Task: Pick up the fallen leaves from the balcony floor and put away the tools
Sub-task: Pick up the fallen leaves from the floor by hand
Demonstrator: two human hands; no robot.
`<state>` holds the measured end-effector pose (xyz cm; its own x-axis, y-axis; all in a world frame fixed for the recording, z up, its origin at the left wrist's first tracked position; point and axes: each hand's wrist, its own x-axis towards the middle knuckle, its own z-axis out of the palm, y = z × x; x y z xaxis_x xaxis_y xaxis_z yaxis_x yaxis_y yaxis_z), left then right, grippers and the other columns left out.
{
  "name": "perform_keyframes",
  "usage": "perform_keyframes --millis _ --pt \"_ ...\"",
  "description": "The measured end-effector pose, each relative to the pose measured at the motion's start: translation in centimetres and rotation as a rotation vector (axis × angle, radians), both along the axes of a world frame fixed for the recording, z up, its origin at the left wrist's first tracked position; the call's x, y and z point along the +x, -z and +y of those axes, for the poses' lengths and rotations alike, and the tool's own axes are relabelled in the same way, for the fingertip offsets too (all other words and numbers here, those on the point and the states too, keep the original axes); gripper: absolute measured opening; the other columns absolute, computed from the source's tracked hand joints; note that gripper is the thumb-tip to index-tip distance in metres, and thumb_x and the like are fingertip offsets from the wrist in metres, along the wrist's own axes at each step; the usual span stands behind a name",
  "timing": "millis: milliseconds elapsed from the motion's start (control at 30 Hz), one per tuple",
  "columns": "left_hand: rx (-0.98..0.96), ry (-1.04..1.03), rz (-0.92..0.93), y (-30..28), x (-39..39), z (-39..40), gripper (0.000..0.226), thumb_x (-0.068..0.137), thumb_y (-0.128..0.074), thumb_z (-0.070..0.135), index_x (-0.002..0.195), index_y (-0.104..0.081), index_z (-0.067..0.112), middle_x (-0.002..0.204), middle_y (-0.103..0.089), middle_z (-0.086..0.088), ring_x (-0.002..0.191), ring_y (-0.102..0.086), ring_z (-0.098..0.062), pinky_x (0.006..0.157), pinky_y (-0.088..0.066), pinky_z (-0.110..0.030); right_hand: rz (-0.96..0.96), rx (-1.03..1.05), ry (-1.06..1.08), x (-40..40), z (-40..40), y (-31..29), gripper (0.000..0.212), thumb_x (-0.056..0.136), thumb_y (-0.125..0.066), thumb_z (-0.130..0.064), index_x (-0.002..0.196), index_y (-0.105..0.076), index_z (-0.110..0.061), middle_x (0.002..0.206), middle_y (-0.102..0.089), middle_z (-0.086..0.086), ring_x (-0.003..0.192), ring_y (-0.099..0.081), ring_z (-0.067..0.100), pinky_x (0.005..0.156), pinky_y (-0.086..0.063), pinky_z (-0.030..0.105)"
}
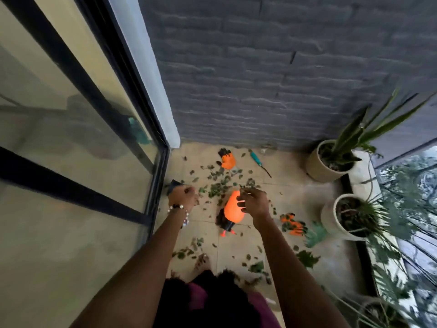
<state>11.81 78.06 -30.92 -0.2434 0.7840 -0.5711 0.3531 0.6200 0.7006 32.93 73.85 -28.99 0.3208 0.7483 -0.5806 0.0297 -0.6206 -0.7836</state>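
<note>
Green fallen leaves lie scattered over the beige balcony tiles, with more near my feet. An orange spray bottle lies on its side among them. One orange-and-black glove rests near the wall, and another glove lies to the right. A teal-handled hand tool lies by the wall. My left hand hovers above the floor, its fingers curled round what looks like dark leaves. My right hand hangs over the bottle, thumb and finger pinching a small leaf.
A black-framed glass sliding door runs along the left, and a grey brick wall closes the far end. Two white plant pots stand on the right beside a glass railing. A small dark object sits by the door track.
</note>
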Motion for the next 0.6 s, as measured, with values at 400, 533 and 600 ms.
perform_keyframes --millis 400,533,600 --pt "-0.054 -0.201 -0.041 0.1 -2.4 7.3 0.026 0.098 -0.053 0.016 0.108 -0.065 -0.005 0.090 -0.071 -0.022 0.064 -0.065 -0.029 0.056 -0.055 -0.030 0.051 -0.117 -0.115 -0.4 9.7 2.4 0.020 0.087 -0.054 -0.009 0.074 -0.066 -0.017 0.073 -0.065 0.014 0.061 -0.056 0.025 0.053 -0.040 0.029" --pt "-0.054 -0.347 -0.089 1.2 -2.9 10.3 0.017 0.099 -0.051 0.014 0.102 -0.064 0.003 0.074 -0.066 -0.010 0.047 -0.060 -0.012 0.036 -0.043 -0.014 0.036 -0.101 -0.236 -1.2 14.3 5.5 0.022 0.084 -0.056 -0.009 0.069 -0.067 -0.020 0.068 -0.064 0.012 0.062 -0.058 0.027 0.059 -0.043 0.034" --pt "-0.049 -0.408 -0.131 3.1 -3.2 12.0 0.019 0.099 -0.052 0.014 0.103 -0.064 0.001 0.071 -0.064 -0.008 0.036 -0.056 -0.004 0.034 -0.041 -0.012 0.030 -0.110 -0.289 -1.8 16.4 8.0 0.027 0.086 -0.055 -0.003 0.069 -0.067 -0.019 0.065 -0.064 0.008 0.059 -0.057 0.025 0.059 -0.045 0.035"
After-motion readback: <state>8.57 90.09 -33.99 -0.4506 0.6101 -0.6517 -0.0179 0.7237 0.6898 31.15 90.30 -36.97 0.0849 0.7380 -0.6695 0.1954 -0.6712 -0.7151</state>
